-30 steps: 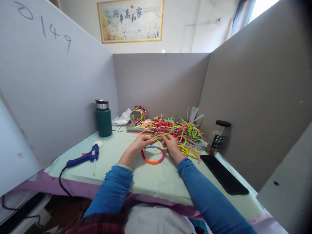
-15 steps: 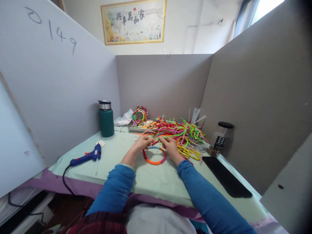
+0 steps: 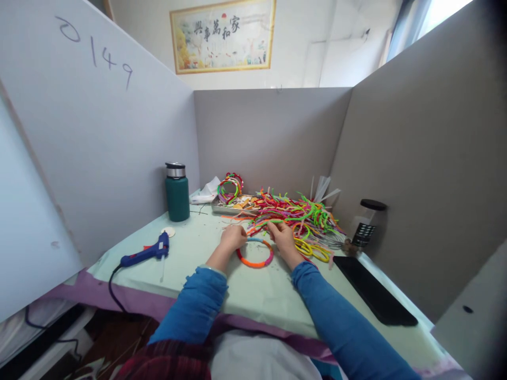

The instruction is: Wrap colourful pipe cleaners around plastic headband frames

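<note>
Fuzzy pipe cleaners lie in a tangled, many-coloured pile just beyond my hands. Between my hands stretches a thin green and orange pipe cleaner, its ends reaching my fingers. My left hand is closed at its left end, with the fingertips partly hidden. At the green end, my right hand pinches it between thumb and fingers. Flat on the table below and between my hands is a ring wrapped in orange, red, magenta and light blue.
A blue glue gun with its cord lies left, near a green bottle. Wrapped rings stand in a metal tray of small pieces. Yellow loops, a black slab and a lidded jar are right.
My hands have drawn slightly farther apart along the pipe cleaner, and my left hand has turned more closed. The whole view has shifted a little; the ring stays on the table.
</note>
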### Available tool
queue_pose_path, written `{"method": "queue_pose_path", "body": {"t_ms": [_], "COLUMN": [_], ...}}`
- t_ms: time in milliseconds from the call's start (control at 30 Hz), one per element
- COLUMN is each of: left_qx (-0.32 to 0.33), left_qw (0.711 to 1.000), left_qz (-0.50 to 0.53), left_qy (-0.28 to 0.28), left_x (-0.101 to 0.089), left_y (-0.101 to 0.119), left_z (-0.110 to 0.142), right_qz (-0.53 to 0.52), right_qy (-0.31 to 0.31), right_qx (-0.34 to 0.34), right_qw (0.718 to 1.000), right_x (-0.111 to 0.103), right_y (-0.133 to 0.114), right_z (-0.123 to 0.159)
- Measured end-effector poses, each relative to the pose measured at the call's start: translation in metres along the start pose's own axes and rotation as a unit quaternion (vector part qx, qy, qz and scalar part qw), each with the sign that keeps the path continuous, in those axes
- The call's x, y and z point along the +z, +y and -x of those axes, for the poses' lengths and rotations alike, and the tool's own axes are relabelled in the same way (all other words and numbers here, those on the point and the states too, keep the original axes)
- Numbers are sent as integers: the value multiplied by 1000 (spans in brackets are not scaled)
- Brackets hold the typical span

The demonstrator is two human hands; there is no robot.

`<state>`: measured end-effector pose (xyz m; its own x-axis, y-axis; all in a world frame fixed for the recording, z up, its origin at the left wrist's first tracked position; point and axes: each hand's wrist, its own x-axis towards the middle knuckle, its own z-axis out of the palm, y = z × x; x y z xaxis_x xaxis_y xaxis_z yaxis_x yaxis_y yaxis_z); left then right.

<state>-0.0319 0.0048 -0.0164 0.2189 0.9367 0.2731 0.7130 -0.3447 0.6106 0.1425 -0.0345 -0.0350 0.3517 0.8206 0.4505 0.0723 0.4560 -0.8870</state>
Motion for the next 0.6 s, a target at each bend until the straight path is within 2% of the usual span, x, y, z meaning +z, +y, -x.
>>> {"method": "queue_pose_path", "body": {"t_ms": [167,300,367,433,533,600], "left_qx": [-3,47,60,49,12,-5], "left_qw": [1000,998,992,976,930,903], "left_qz": [14,47,108,208,355,415], "left_qy": [-1,2,-12,-45,-94,-112], "left_x": [3,3,3,2,0,-3], "left_y": [1,4,6,8,11,13], "left_z": [3,0,-2,-3,-2,1], "right_qz": [32,29,9,-18,-35,-31], "right_qy": [-11,1,-4,-18,-27,-27], "right_qx": [-18,-41,-30,-1,35,39], "right_qw": [999,999,999,1000,998,998], "right_x": [3,0,-1,-1,-1,-1], "right_y": [0,1,0,-2,-8,-12], "right_z": [3,1,0,0,2,4]}}
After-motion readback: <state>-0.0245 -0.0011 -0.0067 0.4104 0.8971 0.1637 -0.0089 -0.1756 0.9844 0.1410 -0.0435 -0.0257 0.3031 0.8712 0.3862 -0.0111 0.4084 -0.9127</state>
